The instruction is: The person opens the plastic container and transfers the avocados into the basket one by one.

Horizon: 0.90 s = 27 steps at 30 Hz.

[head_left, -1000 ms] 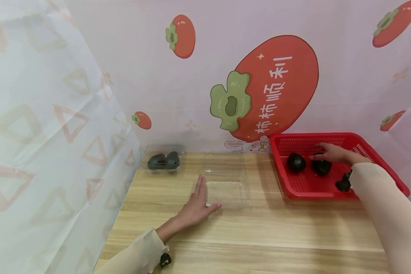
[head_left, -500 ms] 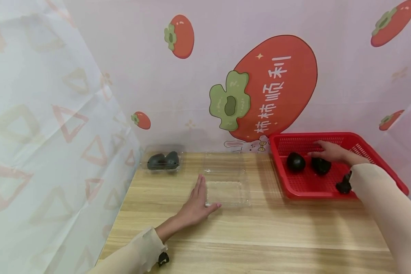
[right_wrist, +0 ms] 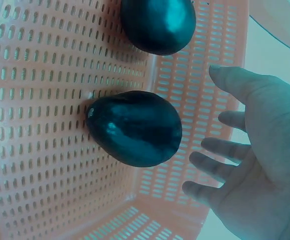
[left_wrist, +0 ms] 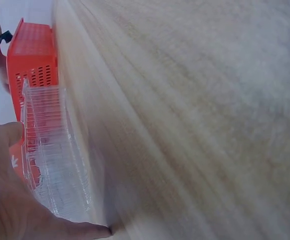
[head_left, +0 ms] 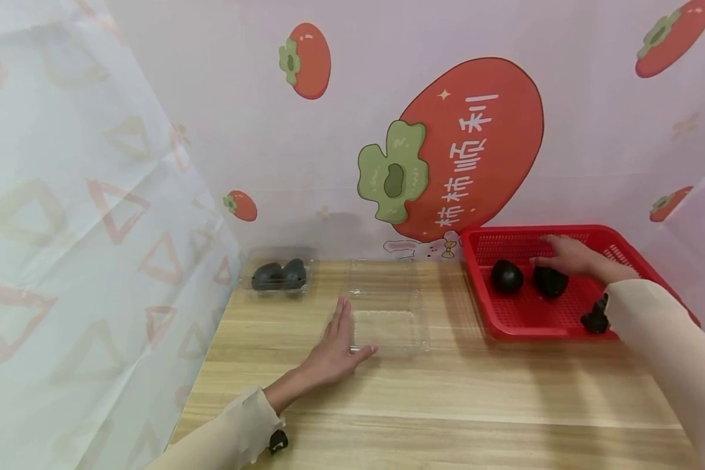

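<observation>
My right hand (head_left: pixel 570 256) reaches over the red basket with its fingers loosely spread and nothing between them. Close below it lies a dark avocado (head_left: pixel 551 283); the right wrist view shows a gap between the fingers and this avocado (right_wrist: pixel 135 129). A second avocado (head_left: pixel 507 277) rests to its left in the basket. My left hand (head_left: pixel 329 352) lies at the near left corner of a clear plastic clamshell box (head_left: pixel 418 320), fingers straight along its side and thumb out at its front. The box stands with its lid folded back and holds nothing.
The red perforated basket (head_left: pixel 540 334) stands at the back right, its raised rim around the avocados. Another clear box (head_left: pixel 310 287) at the back left contains two avocados (head_left: pixel 267 277). A printed cloth (head_left: pixel 341 143) hangs behind the wooden table (head_left: pixel 446 398) and along the left side.
My right hand has shifted slightly right over the basket, uncovering a little more of the avocado beneath. My left hand and the clear box have stayed in place.
</observation>
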{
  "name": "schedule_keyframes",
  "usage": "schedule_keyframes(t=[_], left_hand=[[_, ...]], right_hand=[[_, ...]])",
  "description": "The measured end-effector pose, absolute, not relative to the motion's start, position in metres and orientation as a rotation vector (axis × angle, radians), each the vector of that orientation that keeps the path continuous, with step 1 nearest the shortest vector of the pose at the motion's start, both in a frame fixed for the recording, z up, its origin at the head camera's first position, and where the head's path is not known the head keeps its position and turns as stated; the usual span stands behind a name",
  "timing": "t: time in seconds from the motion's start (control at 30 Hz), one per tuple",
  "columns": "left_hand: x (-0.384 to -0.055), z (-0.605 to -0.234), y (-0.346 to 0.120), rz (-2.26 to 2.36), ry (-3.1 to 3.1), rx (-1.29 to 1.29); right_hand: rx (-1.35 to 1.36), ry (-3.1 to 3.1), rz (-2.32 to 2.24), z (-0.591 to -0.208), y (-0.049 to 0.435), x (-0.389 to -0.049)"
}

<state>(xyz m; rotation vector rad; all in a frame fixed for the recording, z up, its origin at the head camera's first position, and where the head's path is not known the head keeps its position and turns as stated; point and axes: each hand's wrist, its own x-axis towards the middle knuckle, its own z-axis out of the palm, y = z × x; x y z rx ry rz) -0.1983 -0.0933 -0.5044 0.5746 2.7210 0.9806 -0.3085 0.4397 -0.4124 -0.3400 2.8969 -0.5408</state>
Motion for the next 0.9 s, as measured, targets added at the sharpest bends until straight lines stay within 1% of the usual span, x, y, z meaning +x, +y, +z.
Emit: schedule_keyframes(t=[0.5, 0.9], left_hand=[[-0.2, -0.501, -0.093, 0.996, 2.749, 0.571], [-0.207, -0.493, -0.096, 0.916, 2.811, 0.593]], right_hand=[[-0.393, 2.936, -0.441, -0.401, 0.411, -0.3], [-0.408, 2.934, -0.468, -0.389, 0.383, -0.295]])
